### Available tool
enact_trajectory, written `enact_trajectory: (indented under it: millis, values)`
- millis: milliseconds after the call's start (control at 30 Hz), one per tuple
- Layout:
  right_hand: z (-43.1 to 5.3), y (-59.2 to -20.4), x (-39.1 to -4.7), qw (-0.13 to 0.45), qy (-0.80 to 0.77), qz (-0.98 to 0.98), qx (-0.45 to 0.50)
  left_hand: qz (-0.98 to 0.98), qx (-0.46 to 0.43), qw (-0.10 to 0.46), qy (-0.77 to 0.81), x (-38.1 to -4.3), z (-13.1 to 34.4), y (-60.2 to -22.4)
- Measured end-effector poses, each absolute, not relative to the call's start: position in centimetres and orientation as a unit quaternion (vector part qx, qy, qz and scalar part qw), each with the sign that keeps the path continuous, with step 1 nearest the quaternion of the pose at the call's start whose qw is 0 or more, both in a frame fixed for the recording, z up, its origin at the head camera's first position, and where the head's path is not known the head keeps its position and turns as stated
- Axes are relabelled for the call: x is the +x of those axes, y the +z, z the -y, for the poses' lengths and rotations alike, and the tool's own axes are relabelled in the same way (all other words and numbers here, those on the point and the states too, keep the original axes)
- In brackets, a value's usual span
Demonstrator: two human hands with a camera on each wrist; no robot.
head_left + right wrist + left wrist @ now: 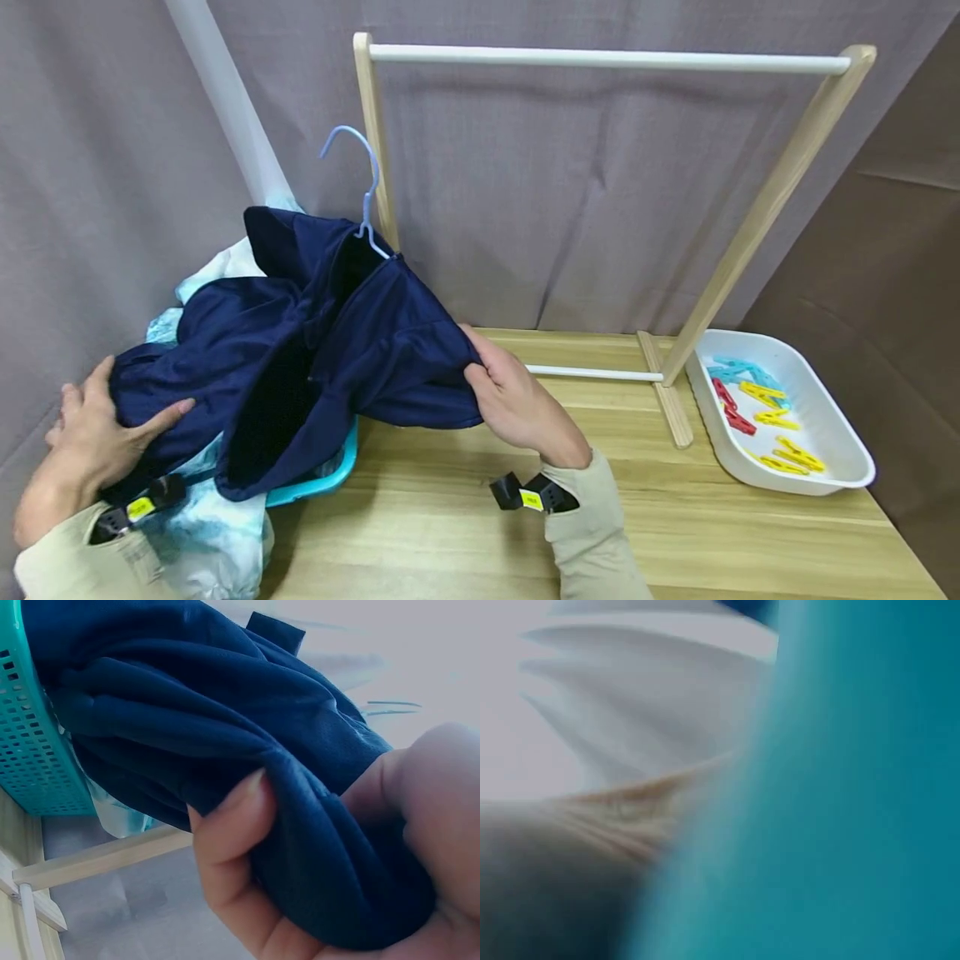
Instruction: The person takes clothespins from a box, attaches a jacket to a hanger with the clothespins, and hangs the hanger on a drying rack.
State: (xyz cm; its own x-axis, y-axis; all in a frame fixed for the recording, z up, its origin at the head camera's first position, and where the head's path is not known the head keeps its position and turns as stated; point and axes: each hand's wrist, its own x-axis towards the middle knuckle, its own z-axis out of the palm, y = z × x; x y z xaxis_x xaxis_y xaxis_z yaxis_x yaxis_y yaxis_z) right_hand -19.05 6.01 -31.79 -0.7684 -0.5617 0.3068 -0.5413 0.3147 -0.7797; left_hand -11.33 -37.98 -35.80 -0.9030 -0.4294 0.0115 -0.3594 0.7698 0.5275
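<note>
A navy blue jacket (390, 342) with a dark lining hangs partly over a turquoise basket (322, 487). A light blue hanger (367, 192) sticks up out of its neck, the hook pointing left. My right hand (517, 400) grips the jacket's right end. In the right wrist view, curled fingers and thumb squeeze the bunched navy cloth (330, 862). At the jacket's left end my left hand (97, 425) rests with fingers spread, the thumb lying over the cloth. The left wrist view is blurred, mostly filled by a turquoise surface (855, 787).
A clothes rack with a white top rail (600, 58) and wooden posts stands behind on the wooden table (450, 517). To its right, a white tray (840, 442) holds yellow, red and blue clothespins. White-and-teal cloth (217, 533) spills from the basket.
</note>
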Motion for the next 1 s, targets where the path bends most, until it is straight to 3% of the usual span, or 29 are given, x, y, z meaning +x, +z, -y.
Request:
enact_trajectory:
  millis: [133, 267, 500, 667, 900, 1000]
  values:
    - [-6.2, -31.6, -19.1, 0.012, -0.478, -0.812, -0.334, 0.949, 0.119, 0.047, -0.288, -11.3, 39.7, -37.1]
    - [-6.1, -31.7, -19.1, 0.022, -0.487, -0.805, -0.339, 0.961, 0.129, 0.049, -0.239, -11.6, 39.7, -37.2]
    - [-5.5, -32.1, -19.0, 0.023, -0.483, -0.801, -0.353, 0.952, 0.151, 0.172, -0.202, -11.1, 37.7, -35.5]
    - [-5.5, -32.1, -18.9, 0.010, -0.474, -0.813, -0.338, 0.926, 0.212, 0.222, -0.221, -10.6, 35.1, -33.3]
    - [-5.7, -31.6, -18.4, 0.004, -0.478, -0.811, -0.338, 0.836, 0.197, 0.448, -0.249, -10.6, 30.9, -30.7]
    - [-5.7, -31.3, -18.1, -0.001, -0.492, -0.800, -0.342, 0.793, 0.183, 0.517, -0.267, -11.1, 29.2, -30.0]
